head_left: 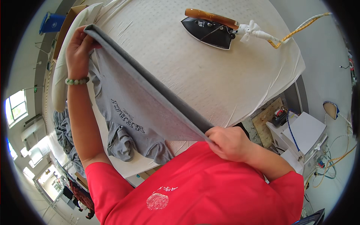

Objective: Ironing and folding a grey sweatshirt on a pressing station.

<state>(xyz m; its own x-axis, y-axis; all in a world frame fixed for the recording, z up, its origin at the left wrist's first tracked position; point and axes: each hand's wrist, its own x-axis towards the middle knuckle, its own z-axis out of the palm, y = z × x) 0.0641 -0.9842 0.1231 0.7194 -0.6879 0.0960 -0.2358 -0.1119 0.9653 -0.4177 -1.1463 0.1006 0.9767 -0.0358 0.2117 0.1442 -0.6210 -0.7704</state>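
Head-worn fisheye, facing down, close above grey garment (129,92), dark rim unclear

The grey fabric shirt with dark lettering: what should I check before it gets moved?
1. Person's bare left hand gripping one end of the grey fabric shirt with dark lettering: ok.
2. Person's bare right hand gripping the other end of that edge: ok.
3. Edge pulled straight between the hands: ok.
4. Whole shirt smooth: not ok; the part nearest the person is bunched.
5. Black pointed iron with brown curved handle apart from the shirt: ok.
6. Iron cool: cannot tell.
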